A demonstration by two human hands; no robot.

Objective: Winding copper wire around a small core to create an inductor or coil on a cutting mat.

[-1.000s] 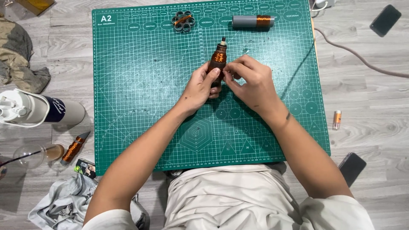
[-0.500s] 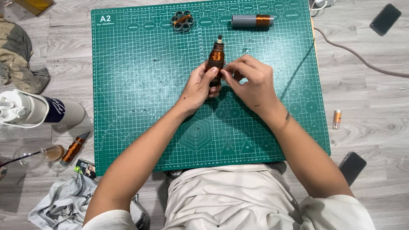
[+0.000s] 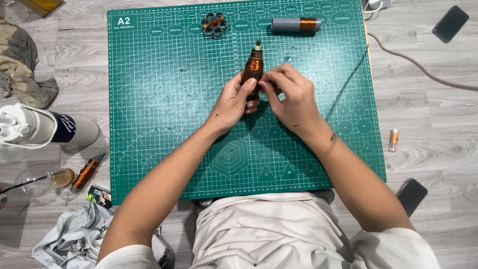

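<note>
I see my left hand (image 3: 233, 102) gripping the dark spindle wound with copper wire (image 3: 254, 67) on the green cutting mat (image 3: 164, 99), long axis pointing away from me; my right hand (image 3: 294, 97) pinches beside its lower end

Left and right of the hands (image 3: 264, 97), bare cutting mat (image 3: 159, 109) lies open. Beyond them, a flower-shaped spool holder (image 3: 214, 24) and grey spool (image 3: 295, 24) stand in the way.
</note>
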